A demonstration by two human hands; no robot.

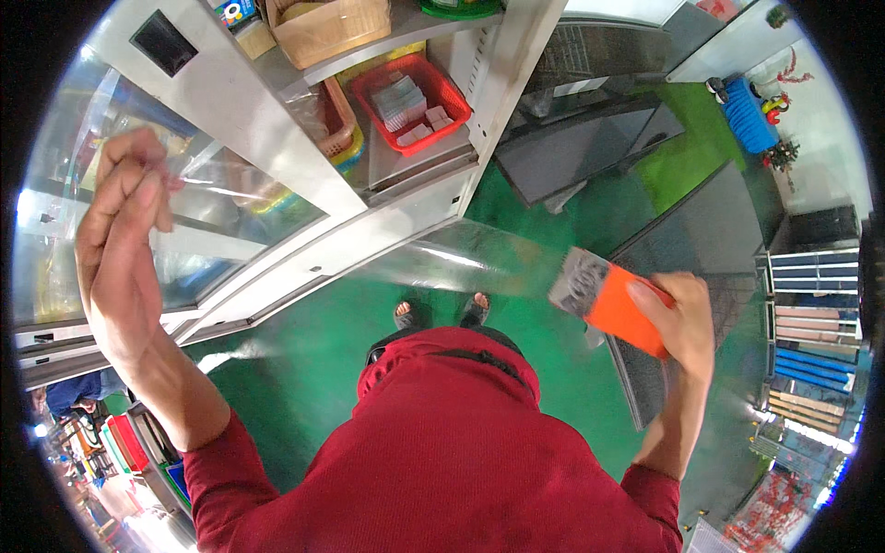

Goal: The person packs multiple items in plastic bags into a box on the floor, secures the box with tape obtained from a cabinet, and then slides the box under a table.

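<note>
My right hand (684, 318) grips an orange tape dispenser (627, 309) with a grey, jagged-edged front end. A wide strip of clear tape (452, 258) stretches leftward from that front end, across the cabinet. My left hand (129, 203), raised before the cabinet's glass door, is closed with fingertips pinched together. The tape's far end seems to run to those fingertips, though it is blurred against the glass and hard to follow there.
A white cabinet (369, 221) with a glass door stands ahead, its shelves holding a red basket (378, 85) of small boxes and a cardboard box (327, 28). Dark grey panels (590, 147) lean to the right above the green floor (313, 405). My feet are below.
</note>
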